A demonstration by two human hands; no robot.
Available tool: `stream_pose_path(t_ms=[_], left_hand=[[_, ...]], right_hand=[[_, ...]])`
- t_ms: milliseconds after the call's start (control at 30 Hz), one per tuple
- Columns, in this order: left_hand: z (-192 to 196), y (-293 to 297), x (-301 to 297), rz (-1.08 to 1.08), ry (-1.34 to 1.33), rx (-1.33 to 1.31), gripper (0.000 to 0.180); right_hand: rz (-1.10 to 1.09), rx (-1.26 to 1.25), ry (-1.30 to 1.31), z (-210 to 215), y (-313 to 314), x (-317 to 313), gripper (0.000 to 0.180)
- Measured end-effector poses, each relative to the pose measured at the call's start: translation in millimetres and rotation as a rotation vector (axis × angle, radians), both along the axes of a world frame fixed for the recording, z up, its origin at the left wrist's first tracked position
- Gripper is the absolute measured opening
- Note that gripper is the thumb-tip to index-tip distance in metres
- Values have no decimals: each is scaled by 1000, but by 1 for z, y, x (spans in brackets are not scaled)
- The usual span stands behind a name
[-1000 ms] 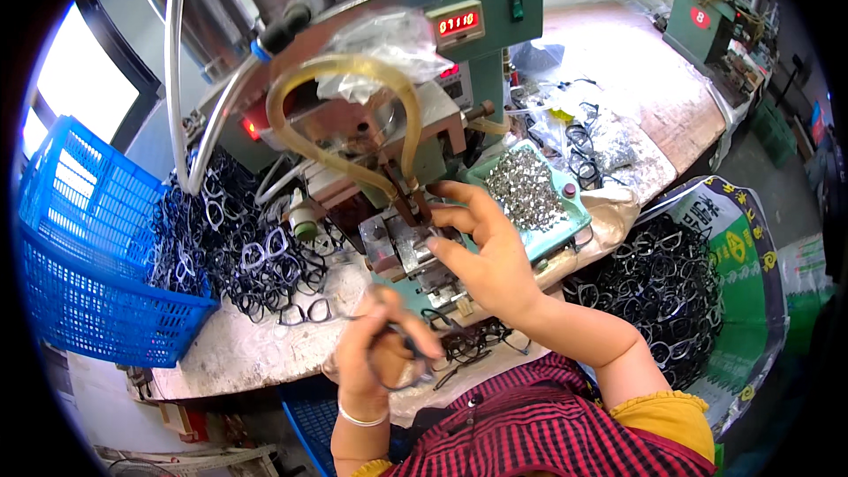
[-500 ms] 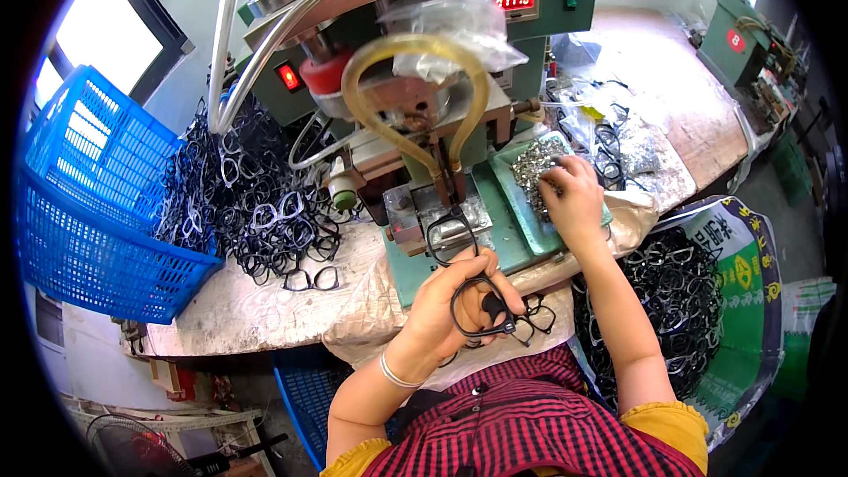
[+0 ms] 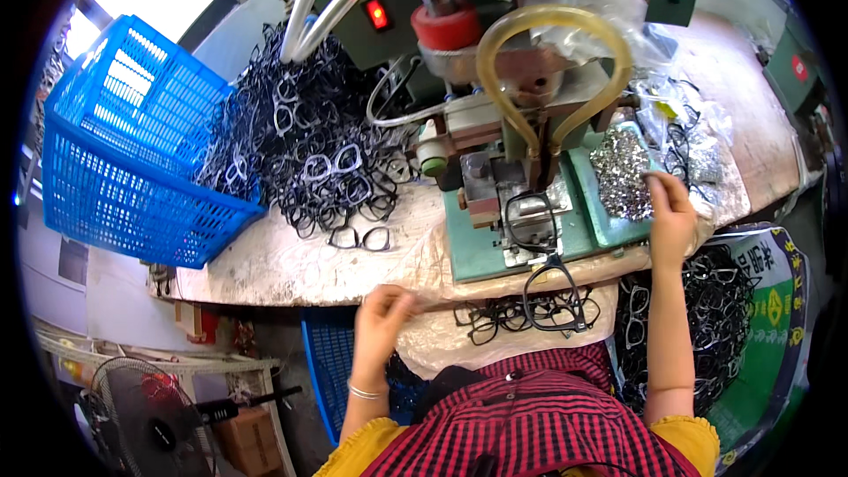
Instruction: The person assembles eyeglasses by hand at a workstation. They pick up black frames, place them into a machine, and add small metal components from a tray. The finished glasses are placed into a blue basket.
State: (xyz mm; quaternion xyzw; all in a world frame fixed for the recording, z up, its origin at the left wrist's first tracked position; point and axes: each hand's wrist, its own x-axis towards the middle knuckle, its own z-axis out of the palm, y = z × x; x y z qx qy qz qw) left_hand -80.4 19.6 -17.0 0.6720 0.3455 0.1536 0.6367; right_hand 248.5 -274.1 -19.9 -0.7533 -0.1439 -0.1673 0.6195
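Observation:
A black eyeglass frame (image 3: 554, 293) stays at the green press, one rim against the metal jig (image 3: 530, 212) and the other hanging over the table's front edge. My left hand (image 3: 380, 329) is off it, to the left near the edge, with fingers loosely curled and nothing seen in them. At the right, my right hand (image 3: 673, 216) is at the near right rim of a green tray (image 3: 609, 231) with a heap of small shiny metal parts (image 3: 621, 175). Its thumb and fingertips are pinched together; whatever they hold is too small to make out.
A big pile of dark eyeglass frames (image 3: 309, 150) covers the table's left, beside a tipped blue basket (image 3: 132, 159). More frames (image 3: 495, 318) lie at my lap. A sack of frames (image 3: 689, 327) stands to the right. The press's yellow hose (image 3: 490, 44) arches above the jig.
My left hand has let go of the eyeglass frame and moved left. My right hand has drawn back from the middle of the metal parts to the tray's rim. The view has shifted left.

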Motion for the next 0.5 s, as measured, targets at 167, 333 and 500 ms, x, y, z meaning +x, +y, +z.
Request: stream_pose_path(t_ms=[167,333,500], left_hand=[[10,84,-16,330,87,906,9],[4,120,38,417,635,1005,25],[-58,141,42,348,575,960,24]], right_hand=[[95,361,209,-11,32,13,13],[202,354,163,9,70,17,15],[77,53,65,18,37,-7,14]])
